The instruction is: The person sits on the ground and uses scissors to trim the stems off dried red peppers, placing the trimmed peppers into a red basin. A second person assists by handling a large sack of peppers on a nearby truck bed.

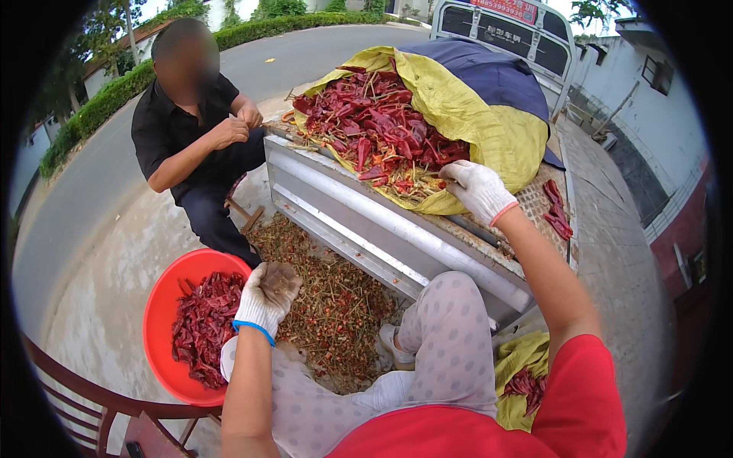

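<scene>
A yellow woven sack (513, 145) lies open on the truck bed, with a heap of dried red chili peppers (374, 114) spilling from its mouth. My right hand (479, 189), in a white knit glove, reaches to the near right edge of that heap. Its fingers are slightly apart beside loose stems, and no pepper shows in them. Lower left, my gloved left hand (269, 296) has its brown-stained palm turned up and fingers loosely curved, nothing visible in it. It hovers by the right rim of a red plastic basin (159, 320) holding more dried peppers (200, 328).
Across from me a person in black (187, 130) sits at the truck bed's corner (343, 198). Stems and scraps (332, 320) cover the ground below. A few peppers (557, 210) lie right of the sack. Another yellow sack (523, 355) is beside my leg; a wooden chair (99, 404) stands lower left.
</scene>
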The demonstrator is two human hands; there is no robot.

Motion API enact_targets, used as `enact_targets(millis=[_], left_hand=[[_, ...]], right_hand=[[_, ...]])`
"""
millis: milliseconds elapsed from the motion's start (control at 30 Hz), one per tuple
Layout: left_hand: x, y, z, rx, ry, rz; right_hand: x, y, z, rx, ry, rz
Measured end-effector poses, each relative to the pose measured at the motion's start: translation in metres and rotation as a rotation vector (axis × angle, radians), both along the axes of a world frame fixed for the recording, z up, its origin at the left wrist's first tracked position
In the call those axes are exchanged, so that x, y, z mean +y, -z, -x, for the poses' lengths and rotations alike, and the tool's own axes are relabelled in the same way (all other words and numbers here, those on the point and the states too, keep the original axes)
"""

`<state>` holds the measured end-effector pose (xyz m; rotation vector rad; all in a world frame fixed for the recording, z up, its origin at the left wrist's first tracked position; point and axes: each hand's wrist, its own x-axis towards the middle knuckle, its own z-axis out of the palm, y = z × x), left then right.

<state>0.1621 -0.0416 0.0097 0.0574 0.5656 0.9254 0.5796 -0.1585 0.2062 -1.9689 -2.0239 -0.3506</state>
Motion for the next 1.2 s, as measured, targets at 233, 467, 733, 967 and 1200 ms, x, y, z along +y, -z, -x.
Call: enact_targets(millis=[233, 467, 733, 967, 1200], left_hand=[[-0.055, 0.043, -0.036, 0.296, 0.319, -0.14], [-0.055, 0.026, -0.053, 0.543, 0.243, -0.291], [-0.06, 0.015, -0.071, 0.532, 0.34, -0.349], [-0.073, 0.024, -0.083, 0.877, 0.584, -0.786], [-0.082, -0.014, -0.076, 1.375, 0.99, -1.184]], right_hand=[[0.09, 0.018, 0.014, -0.281, 0.08, -0.025], [0.13, 0.035, 0.016, -0.159, 0.242, -0.004], [0.086, -0.013, 0.009, 1.334, 0.145, -0.037], [0.063, 0.006, 0.097, 1.567, -0.119, -0.534], [0.068, 0.051, 0.223, 0.61, -0.212, 0.205]])
